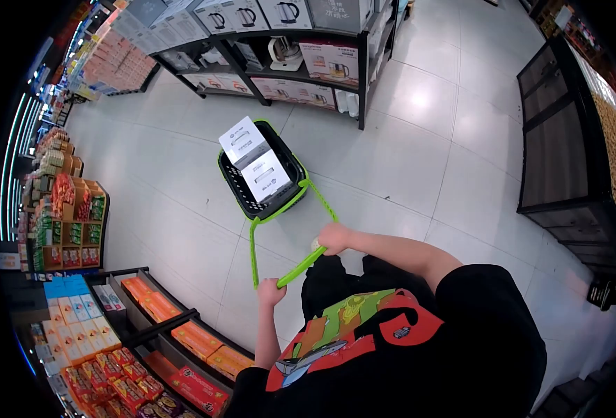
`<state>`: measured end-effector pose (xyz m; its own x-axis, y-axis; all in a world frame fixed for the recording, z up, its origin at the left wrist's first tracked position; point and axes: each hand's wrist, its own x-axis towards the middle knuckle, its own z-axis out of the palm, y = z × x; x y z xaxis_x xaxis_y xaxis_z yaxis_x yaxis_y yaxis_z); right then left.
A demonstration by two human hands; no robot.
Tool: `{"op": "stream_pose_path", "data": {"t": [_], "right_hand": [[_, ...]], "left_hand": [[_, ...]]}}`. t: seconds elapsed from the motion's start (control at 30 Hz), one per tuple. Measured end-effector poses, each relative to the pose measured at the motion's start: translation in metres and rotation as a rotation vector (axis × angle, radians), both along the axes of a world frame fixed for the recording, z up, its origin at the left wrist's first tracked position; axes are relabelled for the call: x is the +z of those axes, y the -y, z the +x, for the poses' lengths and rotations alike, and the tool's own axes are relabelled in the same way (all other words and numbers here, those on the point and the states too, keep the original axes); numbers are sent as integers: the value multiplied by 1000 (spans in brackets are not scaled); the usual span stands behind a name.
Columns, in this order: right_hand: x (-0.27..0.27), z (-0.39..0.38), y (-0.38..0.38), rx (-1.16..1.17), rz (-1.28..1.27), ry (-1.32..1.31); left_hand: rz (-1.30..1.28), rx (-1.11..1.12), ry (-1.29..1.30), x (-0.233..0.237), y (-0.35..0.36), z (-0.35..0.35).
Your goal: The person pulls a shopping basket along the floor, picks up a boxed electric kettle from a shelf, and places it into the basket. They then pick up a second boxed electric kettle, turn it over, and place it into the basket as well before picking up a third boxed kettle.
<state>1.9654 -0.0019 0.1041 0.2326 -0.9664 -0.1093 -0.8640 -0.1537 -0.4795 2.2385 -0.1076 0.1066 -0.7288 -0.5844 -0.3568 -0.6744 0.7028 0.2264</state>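
Note:
A black shopping basket with a green rim stands on the floor ahead of me. Its long green handle reaches back toward my body. My left hand is wrapped round the left end of the handle's crossbar. Around the right end closes my right hand. Two white boxes with printing lie in the basket: one box at the far end, another box nearer to me, both sticking up above the rim.
A black shelf with boxed kettles stands beyond the basket. Snack shelves are at the left, and a display of orange and red packages at the lower left. To the right stands a dark bin heaped with light-brown goods. Pale tiled floor runs between them.

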Motion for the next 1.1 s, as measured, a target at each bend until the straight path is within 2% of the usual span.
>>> {"op": "stream_pose_path", "data": {"t": [0.07,0.2,0.3,0.43,0.57,0.67,0.73,0.77,0.87,0.9,0.97,1.03,1.1], "right_hand": [[-1,13,-3,66,5,-15],[31,40,-33,-16,143,-55],[21,94,-50,-62,196,-35],[28,184,-44,-84,208,75],[40,274,-21,-131,352,318],[39,339,1,-53,465,486],[27,385,18,-28,492,594],[21,406,27,-29,508,634],[17,452,63,-44,639,1008],[19,471,77,-45,670,1158],[23,485,94,-53,706,1283],[26,484,109,-37,652,1295],[32,472,106,-74,625,1329]], "left_hand": [[20,7,-70,0,-13,17],[45,-65,-156,5,-30,44],[65,-112,-59,-3,-33,90],[59,-137,-125,-1,5,172],[-82,-238,-113,30,66,229],[-198,-314,-220,51,111,261],[-230,-350,-197,66,137,279],[-285,-327,-171,73,146,287],[-490,-218,-9,93,170,307],[-653,-34,36,91,179,322],[-782,90,80,77,193,340],[-673,133,180,79,207,342],[-129,615,-228,66,223,336]]}}
